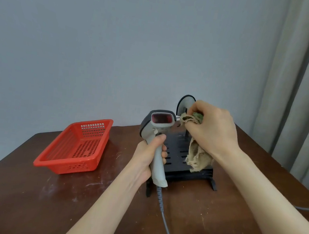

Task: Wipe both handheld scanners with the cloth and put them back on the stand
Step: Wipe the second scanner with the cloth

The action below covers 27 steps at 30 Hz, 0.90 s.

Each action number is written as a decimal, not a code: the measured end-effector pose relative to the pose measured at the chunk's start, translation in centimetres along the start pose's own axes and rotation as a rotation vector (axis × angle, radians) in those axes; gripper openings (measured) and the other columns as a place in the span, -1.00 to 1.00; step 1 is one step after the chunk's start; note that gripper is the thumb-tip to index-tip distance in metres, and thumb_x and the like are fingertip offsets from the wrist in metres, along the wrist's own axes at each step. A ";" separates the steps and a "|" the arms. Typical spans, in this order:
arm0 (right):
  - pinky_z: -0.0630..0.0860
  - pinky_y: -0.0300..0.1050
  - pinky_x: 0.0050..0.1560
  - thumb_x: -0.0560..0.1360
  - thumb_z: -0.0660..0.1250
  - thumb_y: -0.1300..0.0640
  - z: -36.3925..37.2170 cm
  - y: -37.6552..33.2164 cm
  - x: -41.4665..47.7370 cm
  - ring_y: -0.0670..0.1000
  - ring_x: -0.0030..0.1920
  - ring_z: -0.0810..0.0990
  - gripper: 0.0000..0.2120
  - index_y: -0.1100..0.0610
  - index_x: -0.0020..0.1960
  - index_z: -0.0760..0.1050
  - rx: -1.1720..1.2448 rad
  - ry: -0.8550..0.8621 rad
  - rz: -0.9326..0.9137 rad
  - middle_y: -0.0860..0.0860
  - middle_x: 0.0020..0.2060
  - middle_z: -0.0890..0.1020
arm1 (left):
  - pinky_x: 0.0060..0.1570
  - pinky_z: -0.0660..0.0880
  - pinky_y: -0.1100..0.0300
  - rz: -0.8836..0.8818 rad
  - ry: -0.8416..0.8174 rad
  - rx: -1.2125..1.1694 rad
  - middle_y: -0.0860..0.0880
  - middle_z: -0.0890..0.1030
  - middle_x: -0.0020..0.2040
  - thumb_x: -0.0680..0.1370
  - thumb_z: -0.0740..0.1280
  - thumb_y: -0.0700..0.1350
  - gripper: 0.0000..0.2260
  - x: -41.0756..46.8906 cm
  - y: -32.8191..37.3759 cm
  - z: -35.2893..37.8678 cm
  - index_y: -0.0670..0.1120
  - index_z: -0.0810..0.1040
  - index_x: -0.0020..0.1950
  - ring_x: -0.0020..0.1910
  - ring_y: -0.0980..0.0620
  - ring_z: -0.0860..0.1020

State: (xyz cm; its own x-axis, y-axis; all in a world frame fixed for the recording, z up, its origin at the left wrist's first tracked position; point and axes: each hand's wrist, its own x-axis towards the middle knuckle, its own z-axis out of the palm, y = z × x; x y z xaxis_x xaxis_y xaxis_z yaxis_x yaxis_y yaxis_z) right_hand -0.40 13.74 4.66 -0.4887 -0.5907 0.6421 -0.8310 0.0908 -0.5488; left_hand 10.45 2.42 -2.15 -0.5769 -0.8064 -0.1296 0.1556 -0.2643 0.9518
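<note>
The left hand grips the barcode scanner by its handle, mid-frame. The right hand pinches the cloth beside its head. Rub the red window gently and hold steady.

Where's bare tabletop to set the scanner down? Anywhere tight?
Free: the table in front of the red basket; the strip between basket and stand, under the left forearm; the stretch right of the stand. Tight: over the stand, where the left hand holds the scanner and the right hand holds the cloth. The cable crosses the near middle.
</note>
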 end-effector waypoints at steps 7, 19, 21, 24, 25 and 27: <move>0.42 -0.07 -0.25 0.36 0.31 0.22 1.5 -1.4 -1.0 0.00 -0.24 0.45 -0.80 -0.03 -0.08 0.54 0.021 -0.144 -0.149 -0.03 -0.26 0.50 | -0.43 0.41 0.17 -0.019 -0.022 0.025 -0.05 0.47 -0.49 0.49 0.38 -0.13 -0.83 -0.2 -0.4 0.5 -0.14 0.47 -0.26 -0.53 0.03 0.42; 0.45 -0.04 -0.26 0.40 0.27 0.25 1.7 -0.7 -0.7 0.07 -0.21 0.51 -0.77 -0.02 -0.04 0.54 -0.064 -0.119 -0.094 0.03 -0.24 0.54 | -0.43 0.42 0.19 -0.038 -0.010 -0.015 -0.05 0.49 -0.45 0.49 0.39 -0.14 -0.87 -0.5 -0.3 0.4 -0.16 0.49 -0.19 -0.53 0.05 0.44; 0.45 -0.05 -0.29 0.42 0.26 0.25 1.4 -0.1 -0.4 0.09 -0.23 0.52 -0.77 -0.03 -0.03 0.54 -0.109 -0.073 -0.043 0.03 -0.26 0.55 | -0.51 0.41 0.24 -0.049 -0.006 -0.026 -0.03 0.48 -0.47 0.50 0.38 -0.16 -0.89 -0.6 -0.4 0.3 -0.15 0.49 -0.18 -0.56 0.07 0.42; 0.44 -0.07 -0.26 0.40 0.29 0.24 1.5 -0.6 -0.4 0.04 -0.21 0.52 -0.77 -0.08 -0.08 0.54 0.026 -0.053 -0.078 0.00 -0.23 0.58 | -0.49 0.43 0.22 -0.042 -0.009 -0.018 -0.05 0.49 -0.45 0.49 0.38 -0.15 -0.89 -0.6 -0.2 0.2 -0.16 0.50 -0.18 -0.53 0.05 0.43; 0.45 -0.06 -0.24 0.39 0.29 0.24 1.7 -0.9 -0.4 0.04 -0.20 0.52 -0.77 -0.07 -0.09 0.54 0.062 -0.085 -0.108 0.01 -0.21 0.59 | -0.44 0.44 0.19 -0.038 -0.012 -0.004 -0.06 0.50 -0.44 0.49 0.39 -0.14 -0.87 -0.7 -0.1 0.3 -0.17 0.50 -0.18 -0.51 0.03 0.45; 0.46 -0.05 -0.25 0.39 0.28 0.25 2.0 -1.0 -0.5 0.06 -0.20 0.52 -0.77 -0.06 -0.07 0.53 0.028 -0.142 -0.124 0.04 -0.21 0.57 | -0.42 0.43 0.17 -0.036 -0.011 -0.003 -0.06 0.50 -0.45 0.50 0.39 -0.14 -0.86 -0.8 0.1 0.5 -0.17 0.50 -0.19 -0.51 0.03 0.45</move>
State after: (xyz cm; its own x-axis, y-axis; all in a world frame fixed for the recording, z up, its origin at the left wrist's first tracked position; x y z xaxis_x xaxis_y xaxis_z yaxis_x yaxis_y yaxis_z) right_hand 1.21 12.36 3.78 -0.3388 -0.7036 0.6246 -0.8739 -0.0106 -0.4859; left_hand 10.56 3.27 -1.77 -0.5912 -0.7905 -0.1602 0.1368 -0.2941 0.9459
